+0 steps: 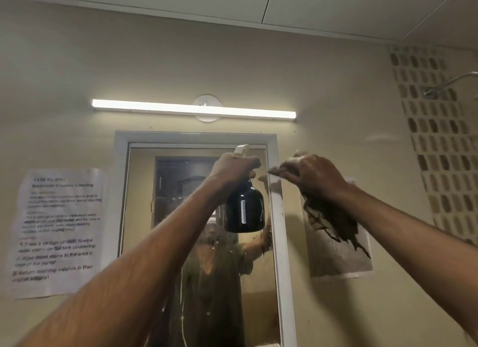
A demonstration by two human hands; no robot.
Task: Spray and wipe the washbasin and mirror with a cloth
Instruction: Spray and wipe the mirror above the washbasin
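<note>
A white-framed mirror (165, 217) hangs on the beige wall, its glass wet with drops and runs. My left hand (232, 169) grips the neck of a black spray bottle (244, 212) with a white trigger head, held up in front of the mirror's upper right part. My right hand (307, 174) holds a dark brown frayed cloth (333, 222) at the mirror's upper right frame edge; the cloth hangs down below the hand over the wall. The hand is motion-blurred. The washbasin is out of view.
A lit tube lamp (194, 109) runs above the mirror. A printed instruction sheet (58, 230) is taped to the wall at left, another paper (341, 256) right of the mirror. A shower head (450, 84) and patterned tiles (439, 144) are at far right.
</note>
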